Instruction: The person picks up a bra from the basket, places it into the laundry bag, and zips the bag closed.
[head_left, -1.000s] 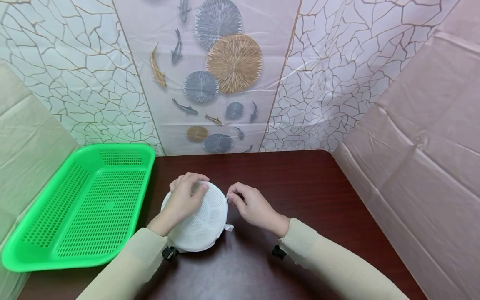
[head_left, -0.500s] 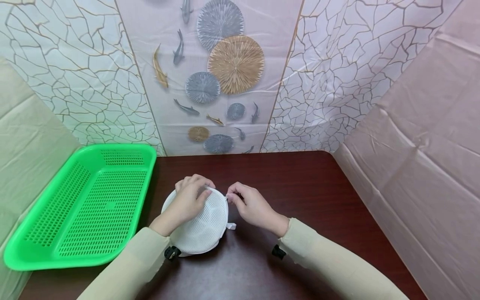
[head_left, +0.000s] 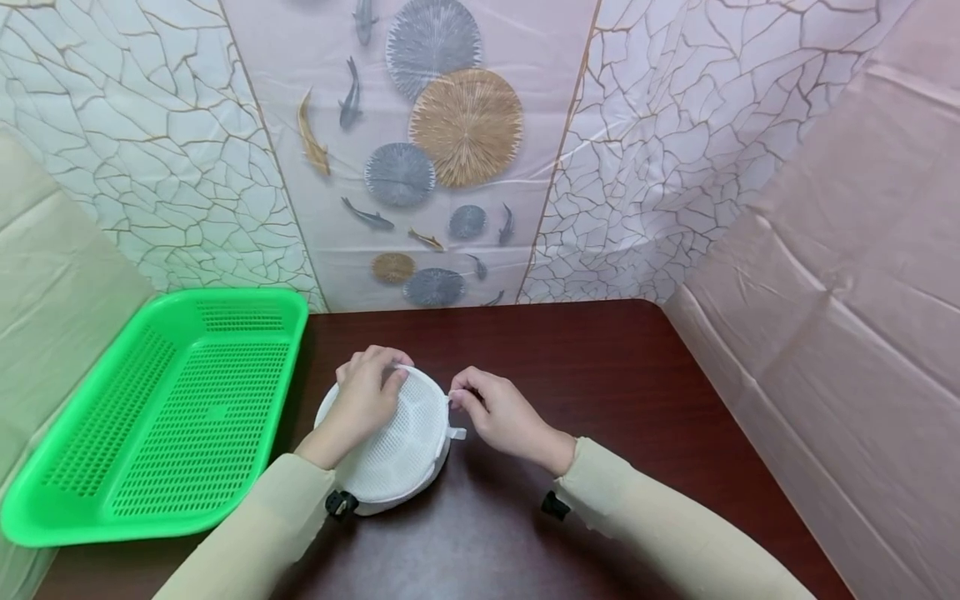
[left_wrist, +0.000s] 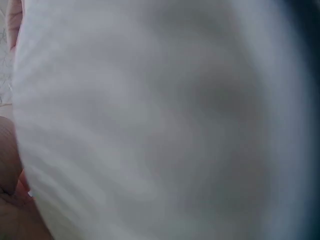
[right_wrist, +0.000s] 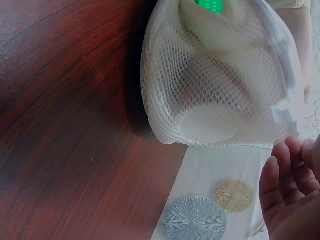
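A round white mesh laundry bag [head_left: 397,454] stands on the dark table in front of me, its flat top tilted toward me. My left hand [head_left: 365,407] grips the bag's far left rim, thumb over the mesh top. At the right rim, my right hand [head_left: 506,417] pinches a small piece at the edge, which looks like a zipper pull mostly hidden by the fingers. A short white fabric tab [head_left: 456,433] sticks out just below those fingertips. In the right wrist view the mesh side of the bag [right_wrist: 200,85] bulges, and right fingers [right_wrist: 282,160] meet its rim. Blurred white mesh [left_wrist: 140,120] fills the left wrist view.
A green plastic basket [head_left: 281,400] with slotted walls stands on the left of the table. The dark red-brown tabletop [head_left: 570,358] reaches back to a patterned cloth wall [head_left: 465,208]. A plain pinkish cloth [head_left: 840,275] rises along the right side.
The bag has tipped and turned slightly, so its tab sits higher and more of its near side shows. My left hand shifted slightly with it; the right hand keeps its pinch at the rim.
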